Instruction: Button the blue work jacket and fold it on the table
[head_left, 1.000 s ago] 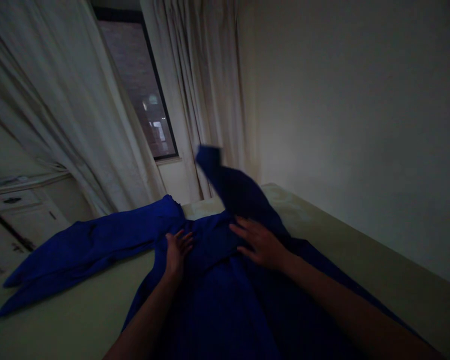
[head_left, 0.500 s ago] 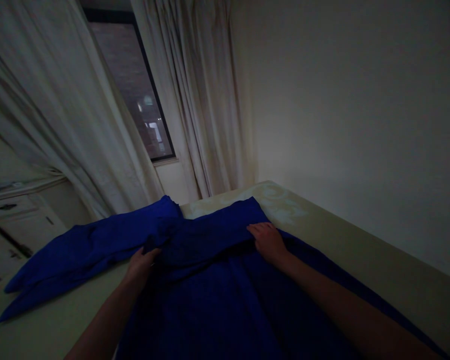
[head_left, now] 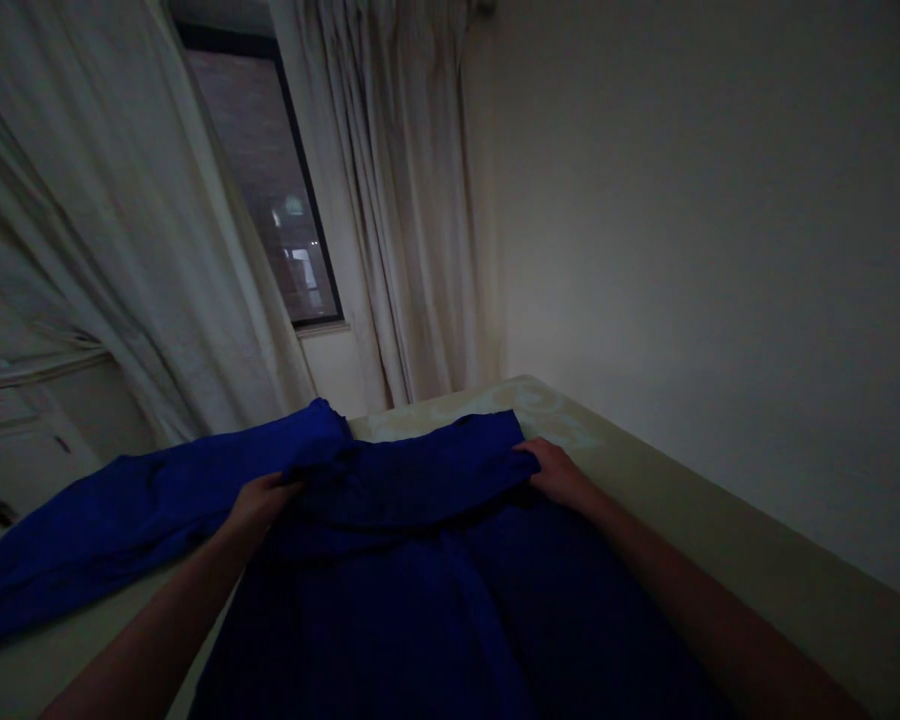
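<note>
A dark blue garment (head_left: 390, 600) lies spread over the bed, with its upper end folded over into a band. What looks like a long sleeve (head_left: 172, 480) stretches out to the left. My left hand (head_left: 259, 505) pinches the band's left end, near where the sleeve joins. At the opposite end, my right hand (head_left: 559, 475) has the band's corner between thumb and fingers. The fold (head_left: 412, 480) spans the gap between both hands. Dim light hides the finer details of the cloth.
A pale mattress (head_left: 667, 500) with a light swirl pattern bears the garment. To the right rises a plain wall (head_left: 705, 250). Long curtains (head_left: 397, 220) hang at a dark-framed window (head_left: 270, 180) behind the bed. A white cabinet (head_left: 22, 450) stands at the left.
My hands have moved a little farther apart, the left one leftward and the right one rightward. My right fingers, earlier laid over the fold, now grip its corner. The view has shifted slightly.
</note>
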`<state>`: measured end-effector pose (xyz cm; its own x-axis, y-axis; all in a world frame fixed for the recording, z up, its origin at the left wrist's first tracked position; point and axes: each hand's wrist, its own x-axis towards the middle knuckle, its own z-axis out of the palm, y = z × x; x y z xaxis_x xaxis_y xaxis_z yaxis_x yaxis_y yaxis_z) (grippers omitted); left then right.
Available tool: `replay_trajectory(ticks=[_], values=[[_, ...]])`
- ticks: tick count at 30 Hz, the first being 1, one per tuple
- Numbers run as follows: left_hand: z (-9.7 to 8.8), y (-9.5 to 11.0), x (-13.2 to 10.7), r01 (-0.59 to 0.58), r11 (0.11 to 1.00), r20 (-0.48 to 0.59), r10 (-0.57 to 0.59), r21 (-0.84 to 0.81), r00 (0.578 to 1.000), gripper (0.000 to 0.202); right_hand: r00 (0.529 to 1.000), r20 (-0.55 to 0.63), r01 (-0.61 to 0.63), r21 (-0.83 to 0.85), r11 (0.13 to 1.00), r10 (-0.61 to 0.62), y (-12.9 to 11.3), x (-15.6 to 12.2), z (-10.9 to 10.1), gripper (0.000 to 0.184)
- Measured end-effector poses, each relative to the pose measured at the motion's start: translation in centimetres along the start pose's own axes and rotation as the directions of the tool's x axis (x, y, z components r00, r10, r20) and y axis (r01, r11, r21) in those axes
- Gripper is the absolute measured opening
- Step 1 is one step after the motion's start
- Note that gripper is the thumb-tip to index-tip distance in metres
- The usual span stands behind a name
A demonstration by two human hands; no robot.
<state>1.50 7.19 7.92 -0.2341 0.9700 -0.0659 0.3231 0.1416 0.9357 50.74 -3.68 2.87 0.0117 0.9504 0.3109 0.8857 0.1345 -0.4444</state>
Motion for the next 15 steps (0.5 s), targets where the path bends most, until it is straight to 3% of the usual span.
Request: replay_trajectory(ticks=[2,4,7,9,11,12,13,15], values=[[-1.1,2.1,1.0,-0.076,0.973,-0.132,0.106,0.22,0.986,0.025,0.998,-0.058,-0.012,-0.031,0.999,0.01,-1.6,1.7,-0.3,0.062],[-1.8,3.7,1.3,-0.133,0.868,-0.226,0.268,0.478,0.937,0.038,0.997,-0.071,-0.012,-0.028,1.0,0.01,-3.7,3.3,-0.6,0.072],[-1.7,3.6,-0.8,-0.195,0.722,-0.2,0.422,0.664,0.884,0.058,0.999,-0.025,0.023,-0.011,1.0,-0.024,-7.0,3.6,-0.9,0.096],[-1.2,1.5,-3.9,-0.343,0.648,-0.043,0.502,0.68,0.864,0.063,0.998,-0.033,0.057,-0.012,0.998,-0.058,-8.8,1.4,-1.1,0.081],[-1.4,-2.0,-7.9,-0.529,0.567,0.187,0.55,0.632,0.814,0.065,0.993,-0.025,0.119,0.006,0.993,-0.119,-10.2,-2.6,-1.0,0.047],[-1.9,-4.1,-10.0,-0.584,0.542,0.28,0.541,0.604,0.793,0.068,0.987,0.017,0.16,0.025,0.987,-0.16,-10.7,-5.2,-1.0,0.04],[-2.8,-6.2,-12.1,-0.594,0.536,0.34,0.5,0.601,0.796,0.071,0.977,0.083,0.193,0.038,0.981,-0.195,-11.1,-7.9,-1.0,0.042],[-5.5,-10.2,-15.8,-0.496,0.577,0.294,0.41,0.649,0.863,0.071,0.967,0.18,0.181,0.027,0.983,-0.183,-11.5,-13.6,-1.2,0.058]])
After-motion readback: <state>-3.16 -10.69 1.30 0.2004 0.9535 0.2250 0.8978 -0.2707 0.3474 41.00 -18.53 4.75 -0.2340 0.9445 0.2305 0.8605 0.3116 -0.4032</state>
